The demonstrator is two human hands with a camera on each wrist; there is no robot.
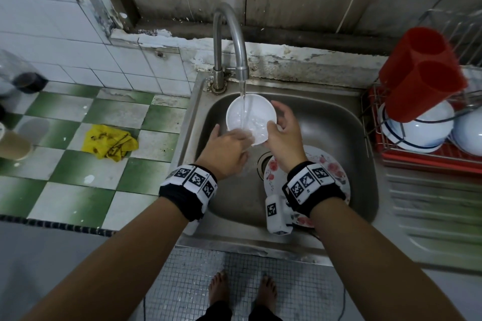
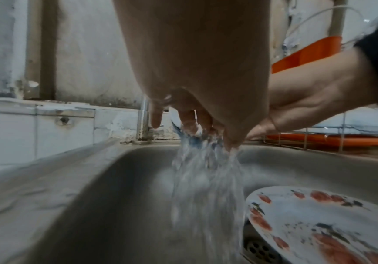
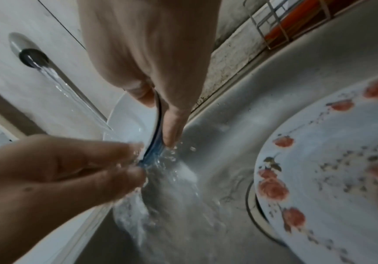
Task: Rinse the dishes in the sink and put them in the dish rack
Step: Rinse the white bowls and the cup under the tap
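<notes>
A small white bowl (image 1: 246, 114) with a blue rim (image 3: 154, 150) is tilted under the running tap (image 1: 241, 70) above the steel sink (image 1: 326, 122). My right hand (image 1: 283, 130) grips the bowl's right rim, thumb inside and fingers behind. My left hand (image 1: 229, 148) reaches in from the left with straight fingers (image 3: 106, 151) rubbing the bowl's lower inside edge, water spilling off them. A white plate with red flowers (image 1: 333, 167) lies in the sink under my right wrist. The dish rack (image 1: 422, 156) stands at the right.
The rack holds white bowls (image 1: 417, 133) and a red utensil holder (image 1: 422, 73). A yellow cloth (image 1: 109, 143) lies on the green-and-white tiled counter left of the sink. The ribbed drainboard (image 1: 433, 203) lies in front of the rack. The drain (image 2: 258, 250) sits beside the plate.
</notes>
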